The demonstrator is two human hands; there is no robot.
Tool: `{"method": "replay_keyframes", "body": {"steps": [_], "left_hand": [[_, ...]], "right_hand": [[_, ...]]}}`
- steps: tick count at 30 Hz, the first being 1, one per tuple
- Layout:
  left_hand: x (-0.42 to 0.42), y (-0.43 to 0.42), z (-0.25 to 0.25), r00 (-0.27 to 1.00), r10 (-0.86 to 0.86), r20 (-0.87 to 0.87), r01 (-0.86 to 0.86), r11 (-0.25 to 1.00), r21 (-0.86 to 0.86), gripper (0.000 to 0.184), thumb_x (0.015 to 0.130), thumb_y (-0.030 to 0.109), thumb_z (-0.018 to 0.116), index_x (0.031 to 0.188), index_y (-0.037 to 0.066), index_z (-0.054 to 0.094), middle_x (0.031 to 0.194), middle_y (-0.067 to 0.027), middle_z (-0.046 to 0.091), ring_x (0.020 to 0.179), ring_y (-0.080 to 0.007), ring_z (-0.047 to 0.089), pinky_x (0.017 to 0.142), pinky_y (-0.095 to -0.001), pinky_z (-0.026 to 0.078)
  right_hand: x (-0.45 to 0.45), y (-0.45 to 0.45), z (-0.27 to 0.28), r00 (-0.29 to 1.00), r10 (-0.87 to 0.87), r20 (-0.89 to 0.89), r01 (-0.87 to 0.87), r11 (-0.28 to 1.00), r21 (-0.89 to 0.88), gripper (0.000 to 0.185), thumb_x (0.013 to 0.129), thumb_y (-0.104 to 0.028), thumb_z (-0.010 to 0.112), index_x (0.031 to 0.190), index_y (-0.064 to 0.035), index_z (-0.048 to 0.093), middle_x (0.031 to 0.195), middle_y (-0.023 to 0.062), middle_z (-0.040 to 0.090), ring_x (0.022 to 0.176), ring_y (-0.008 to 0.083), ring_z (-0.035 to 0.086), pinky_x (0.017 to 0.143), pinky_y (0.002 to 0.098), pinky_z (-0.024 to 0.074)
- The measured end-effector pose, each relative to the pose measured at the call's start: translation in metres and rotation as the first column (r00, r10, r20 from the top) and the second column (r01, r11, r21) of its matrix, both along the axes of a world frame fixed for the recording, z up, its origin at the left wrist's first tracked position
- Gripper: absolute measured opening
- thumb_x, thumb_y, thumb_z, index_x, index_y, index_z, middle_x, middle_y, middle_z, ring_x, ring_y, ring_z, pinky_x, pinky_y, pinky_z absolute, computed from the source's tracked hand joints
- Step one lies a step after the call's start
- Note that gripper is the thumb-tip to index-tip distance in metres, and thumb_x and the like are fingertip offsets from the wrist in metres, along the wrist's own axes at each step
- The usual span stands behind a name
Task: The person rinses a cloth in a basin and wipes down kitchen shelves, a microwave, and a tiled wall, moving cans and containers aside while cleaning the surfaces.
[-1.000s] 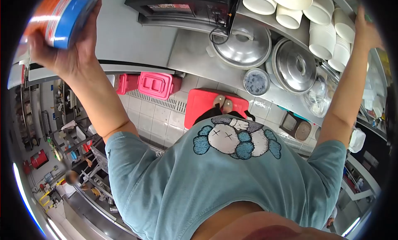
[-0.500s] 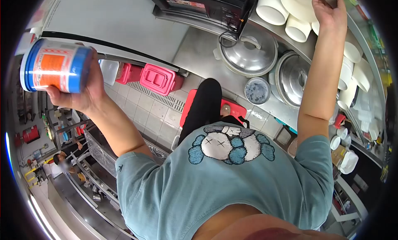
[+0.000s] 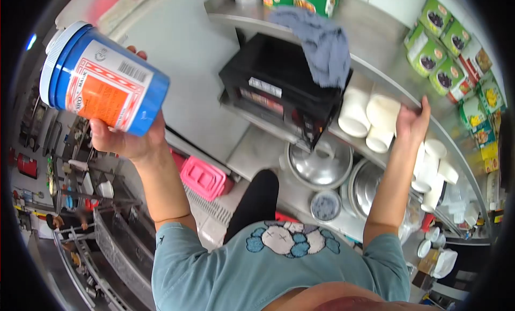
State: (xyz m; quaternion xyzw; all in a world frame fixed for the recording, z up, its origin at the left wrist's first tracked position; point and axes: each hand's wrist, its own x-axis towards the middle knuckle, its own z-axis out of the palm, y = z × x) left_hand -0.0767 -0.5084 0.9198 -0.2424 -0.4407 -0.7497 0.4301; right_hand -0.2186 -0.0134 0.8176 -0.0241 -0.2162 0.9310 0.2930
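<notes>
Clasped around one tilted blue tub (image 3: 110,85), left hand (image 3: 140,140) raised, right hand (image 3: 411,126) outstretched at one steel shelf (image 3: 370,34) edge, grip unclear, two lidded pots (image 3: 322,169) below.

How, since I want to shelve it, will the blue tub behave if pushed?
The blue tub is probably stiff: its sides look undented in the left hand. Its round body would likely roll if laid sideways. The glossy wall may slip, though the ridged lid could help.

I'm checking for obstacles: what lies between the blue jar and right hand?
Between the jar and right hand, the head view shows a grey surface, a black appliance and white cups.
</notes>
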Motion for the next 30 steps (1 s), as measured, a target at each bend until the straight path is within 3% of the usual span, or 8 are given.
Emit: {"method": "replay_keyframes", "body": {"steps": [4,6,7,8,10,14,21,30], "left_hand": [[-0.084,-0.011,0.020,0.992,-0.082,-0.097,0.081,0.997,-0.013,0.103,0.077,0.055,0.066,0.155,0.004,0.022,0.145,-0.0302,0.040,0.131,-0.0415,0.047,0.107,-0.0514,0.042],[-0.133,-0.030,0.021,0.807,-0.542,-0.234,0.514,0.840,-0.173,0.103,0.079,0.058,0.064,0.155,0.004,0.021,0.146,-0.0300,0.039,0.130,-0.0416,0.047,0.106,-0.0511,0.044],[-0.145,-0.027,0.027,0.950,-0.298,-0.090,0.294,0.954,-0.051,0.107,0.078,0.063,0.065,0.155,0.003,0.021,0.146,-0.0292,0.039,0.128,-0.0410,0.048,0.104,-0.0508,0.045],[-0.168,-0.028,0.026,0.928,-0.337,-0.158,0.338,0.941,-0.019,0.114,0.075,0.066,0.071,0.155,0.003,0.020,0.146,-0.0285,0.040,0.128,-0.0414,0.049,0.104,-0.0519,0.045],[-0.210,-0.025,0.033,0.715,-0.602,-0.354,0.612,0.785,-0.099,0.120,0.070,0.062,0.080,0.155,0.004,0.018,0.147,-0.0285,0.039,0.129,-0.0423,0.050,0.103,-0.0521,0.048],[-0.237,-0.010,0.074,0.958,-0.240,-0.159,0.249,0.968,0.036,0.126,0.063,0.059,0.086,0.154,0.000,0.020,0.146,-0.0296,0.040,0.129,-0.0420,0.051,0.102,-0.0453,0.051],[-0.286,-0.056,0.213,0.934,0.177,-0.311,-0.141,0.981,0.136,0.100,0.074,0.051,0.071,0.151,0.002,0.030,0.142,-0.0211,0.048,0.130,-0.0384,0.050,0.110,-0.0498,0.041],[-0.339,-0.151,0.392,0.849,0.209,-0.486,-0.037,0.940,0.340,0.057,0.089,0.036,0.066,0.132,0.002,0.047,0.120,-0.0112,0.059,0.107,-0.0203,0.062,0.090,-0.0364,0.054]], "right_hand": [[-0.005,0.010,-0.008,1.000,-0.010,-0.008,0.010,1.000,0.026,0.039,0.090,-0.004,0.063,0.127,0.0010,0.053,0.129,0.0162,0.060,0.123,0.0320,0.056,0.111,0.0499,0.0430],[-0.009,0.021,-0.018,0.995,-0.087,0.042,0.086,0.996,0.026,0.037,0.090,-0.006,0.065,0.124,0.0015,0.055,0.128,0.0163,0.061,0.122,0.0314,0.056,0.110,0.0498,0.0432],[-0.008,0.024,-0.020,0.989,-0.116,0.087,0.114,0.993,0.022,0.036,0.090,-0.007,0.066,0.123,0.0015,0.056,0.127,0.0160,0.061,0.120,0.0311,0.057,0.110,0.0496,0.0439],[-0.004,0.023,-0.019,0.982,-0.143,0.127,0.142,0.990,0.015,0.035,0.090,-0.009,0.066,0.122,0.0015,0.057,0.126,0.0157,0.062,0.119,0.0308,0.057,0.109,0.0495,0.0446],[0.000,0.013,-0.014,0.965,-0.208,0.158,0.201,0.978,0.059,0.036,0.089,-0.011,0.068,0.122,0.0012,0.058,0.126,0.0147,0.062,0.117,0.0291,0.058,0.108,0.0468,0.0458],[-0.004,-0.001,-0.006,0.956,-0.221,0.194,0.208,0.974,0.084,0.037,0.091,-0.019,0.066,0.122,0.0000,0.058,0.125,0.0129,0.062,0.116,0.0272,0.059,0.106,0.0434,0.0470],[-0.002,-0.003,0.008,0.878,-0.222,0.424,0.248,0.969,-0.007,0.047,0.090,-0.035,0.062,0.127,-0.0057,0.058,0.129,0.0097,0.062,0.120,0.0290,0.056,0.105,0.0457,0.0446],[-0.018,0.001,0.011,0.844,-0.244,0.477,0.263,0.964,0.029,0.054,0.092,-0.046,0.051,0.131,-0.0078,0.056,0.133,0.0094,0.059,0.122,0.0294,0.055,0.104,0.0472,0.0433]]}}
